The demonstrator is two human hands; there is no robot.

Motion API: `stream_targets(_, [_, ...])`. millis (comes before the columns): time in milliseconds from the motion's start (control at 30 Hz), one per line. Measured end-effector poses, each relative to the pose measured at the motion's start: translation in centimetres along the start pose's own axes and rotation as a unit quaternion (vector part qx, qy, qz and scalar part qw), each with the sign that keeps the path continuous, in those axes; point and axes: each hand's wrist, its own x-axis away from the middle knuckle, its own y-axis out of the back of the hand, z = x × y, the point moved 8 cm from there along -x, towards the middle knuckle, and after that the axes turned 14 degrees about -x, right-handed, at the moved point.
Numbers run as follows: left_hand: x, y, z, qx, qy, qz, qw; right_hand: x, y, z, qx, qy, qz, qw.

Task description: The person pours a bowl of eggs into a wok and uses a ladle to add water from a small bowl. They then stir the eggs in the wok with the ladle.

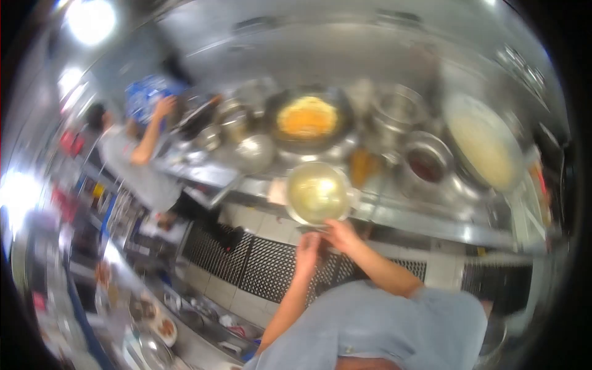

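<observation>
A round metal bowl (298, 209) with a shiny yellowish inside is in front of me, at the counter's near edge. My right hand (339, 235) is closed on its near rim. Just below that rim, beside the right hand, my left hand (307, 250) has curled fingers; blur hides what they hold. Behind the bowl, a dark wok (271, 123) on the stove contains a yellow and orange egg-like food (308, 118).
Metal pots (398, 108), a pot of dark red contents (427, 165) and a large tilted pan (484, 145) stand right. At left, a co-worker (145, 163) holds a blue and white thing (147, 98). Perforated black mats (265, 268) cover part of the floor.
</observation>
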Motion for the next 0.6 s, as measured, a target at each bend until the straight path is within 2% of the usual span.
stream_targets(33, [0.5,-0.1,-0.6,0.023,0.065,0.0,0.998,-0.4,1.3,-1.0,0.021,0.0,-0.029,0.999])
stream_targets(100, [-0.1,-0.9,-1.9,0.125,0.002,-0.013,0.992,-0.3,1.4,-1.3,0.054,0.013,-0.057,0.997])
stream_targets(133, [-0.5,-0.7,-1.3,0.113,0.01,-0.031,0.993,0.6,0.5,-1.1,0.082,0.018,-0.051,0.995])
stream_targets(200, [0.0,-1.2,-1.9,0.175,0.005,-0.048,0.983,0.8,0.8,-1.4,0.082,0.046,-0.068,0.993])
stream_targets(233, [-0.2,-1.5,-1.9,0.18,0.021,-0.044,0.983,1.5,0.0,-0.8,0.107,0.053,-0.045,0.992])
stream_targets(333, [-0.5,-2.2,-0.8,0.189,0.049,-0.049,0.98,1.0,1.5,-0.5,0.104,0.068,-0.036,0.992])
stream_targets(400, [-1.7,-2.4,0.0,0.2,0.034,-0.051,0.978,1.8,2.2,0.5,0.064,-0.027,-0.015,0.997])
stream_targets(433, [-0.5,-2.7,-2.7,0.187,0.052,-0.057,0.979,1.6,2.3,0.9,0.037,-0.082,-0.012,0.996])
stream_targets(467, [-0.8,-2.1,-1.3,0.152,0.093,-0.078,0.981,2.0,2.8,1.9,0.044,-0.121,-0.004,0.992])
stream_targets(500, [-1.2,-2.3,-1.8,0.164,0.061,-0.087,0.981,2.0,3.4,3.8,0.086,-0.105,-0.032,0.99])
stream_targets(533, [-2.2,-2.1,1.1,0.179,0.059,-0.087,0.978,2.4,3.0,5.6,0.107,-0.096,-0.008,0.99])
stream_targets(600, [-1.2,-2.5,0.0,0.174,0.079,-0.092,0.977,2.4,4.0,8.4,0.161,-0.087,-0.001,0.983])
